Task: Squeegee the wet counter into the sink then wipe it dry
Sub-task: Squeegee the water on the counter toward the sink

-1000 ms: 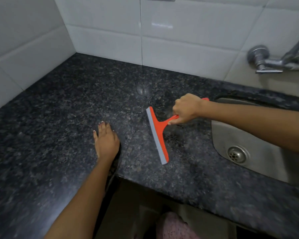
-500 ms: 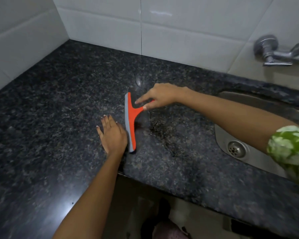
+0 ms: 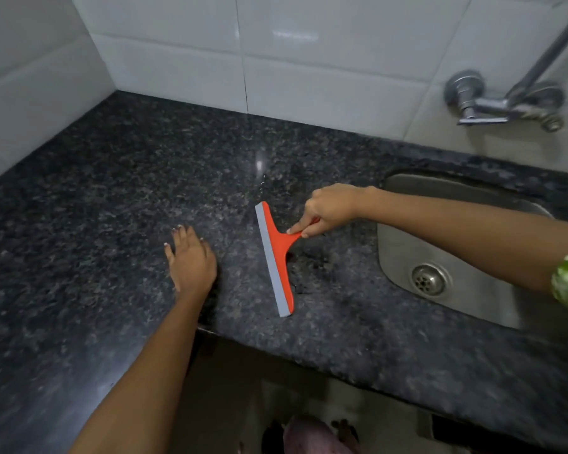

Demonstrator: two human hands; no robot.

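Note:
An orange squeegee (image 3: 277, 253) with a grey rubber blade rests blade-down on the black speckled granite counter (image 3: 118, 191). My right hand (image 3: 328, 209) grips its handle, reaching in from the right over the steel sink (image 3: 404, 244). A dark wet patch (image 3: 312, 267) lies on the counter just right of the blade, between it and the sink. My left hand (image 3: 191, 260) lies flat on the counter left of the squeegee, fingers spread, holding nothing.
A chrome wall tap (image 3: 502, 99) sticks out of the white tiles above the sink. The sink drain (image 3: 428, 279) is visible. The counter's front edge (image 3: 309, 348) runs close below the squeegee. Tiled walls meet in the corner at far left.
The squeegee has been pulled to the right, away from my left hand and toward the sink. My left hand has stayed flat on the counter.

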